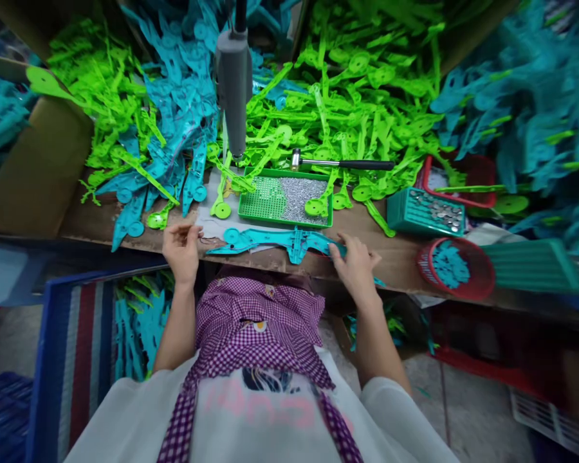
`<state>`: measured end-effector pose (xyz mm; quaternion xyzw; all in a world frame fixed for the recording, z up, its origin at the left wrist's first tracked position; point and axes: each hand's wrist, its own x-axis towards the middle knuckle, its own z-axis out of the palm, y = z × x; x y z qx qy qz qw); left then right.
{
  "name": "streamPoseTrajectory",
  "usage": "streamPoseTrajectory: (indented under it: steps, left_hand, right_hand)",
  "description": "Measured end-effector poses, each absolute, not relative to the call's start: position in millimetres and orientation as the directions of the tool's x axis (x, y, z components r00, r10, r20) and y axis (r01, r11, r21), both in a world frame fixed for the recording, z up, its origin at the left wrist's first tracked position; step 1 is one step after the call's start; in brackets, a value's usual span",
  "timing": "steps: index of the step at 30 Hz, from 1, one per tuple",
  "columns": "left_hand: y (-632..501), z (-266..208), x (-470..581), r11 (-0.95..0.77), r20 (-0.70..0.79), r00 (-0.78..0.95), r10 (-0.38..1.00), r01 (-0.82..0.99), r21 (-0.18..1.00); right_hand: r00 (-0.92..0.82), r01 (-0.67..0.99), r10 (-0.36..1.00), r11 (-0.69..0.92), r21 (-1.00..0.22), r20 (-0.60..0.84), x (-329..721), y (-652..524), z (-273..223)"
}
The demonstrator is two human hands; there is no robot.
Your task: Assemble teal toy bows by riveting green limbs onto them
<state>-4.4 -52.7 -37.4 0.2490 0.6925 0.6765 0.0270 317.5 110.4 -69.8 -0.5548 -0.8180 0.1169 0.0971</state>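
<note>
A blue plastic bow-shaped part (265, 238) lies lengthwise along the front edge of the bench, its ribbed inner side facing up. Thumb and fingers of my right hand (357, 263) are closed on its right end. My left hand (182, 251) is off the part's left tip, fingertips pinched together; whatever they may hold is too small to make out. Just behind the part sits a green tray (285, 222) with small silvery metal pieces heaped in its right half. A grey electric screwdriver (234, 90) hangs point-down above the tray's left end.
A small hammer (345, 164) rests behind the tray, against piled green plastic parts (367, 128). Blue parts (178, 96) are heaped at the left. On the right stand a teal basket (400, 215) of metal pieces and a red round basket (480, 280) of small blue pieces.
</note>
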Motion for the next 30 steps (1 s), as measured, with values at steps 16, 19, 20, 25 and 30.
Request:
streamPoseTrajectory:
  steps: [16, 19, 20, 25, 30]
  left_hand:
    - [33, -6, 3, -0.226, 0.106, -0.713, 0.693, -0.075, 0.971]
    - [5, -16, 19, -0.173, -0.037, -0.725, 0.688, -0.212, 0.962]
    - [-5, -22, 25, -0.130, -0.081, -0.714, 0.696, -0.237, 0.963]
    - [-33, -49, 52, 0.062, -0.143, -0.679, 0.720, -0.142, 0.988]
    - [-32, -47, 55, 0.133, -0.024, -0.718, 0.696, 0.095, 0.987]
  right_hand:
    - [-0.769, 0.312, 0.636, 0.457, -0.833, 0.060, 160, 45, -10]
    - [-0.731, 0.386, 0.683, 0.400, -0.831, -0.011, 153, 41, -25]
    - [-0.720, 0.408, 0.694, 0.415, -0.813, -0.006, 156, 41, -27]
    - [-0.733, 0.454, 0.680, 0.476, -0.753, -0.012, 171, 40, -30]
    - [-0.654, 0.433, 0.754, 0.431, -0.791, 0.053, 177, 37, -32]
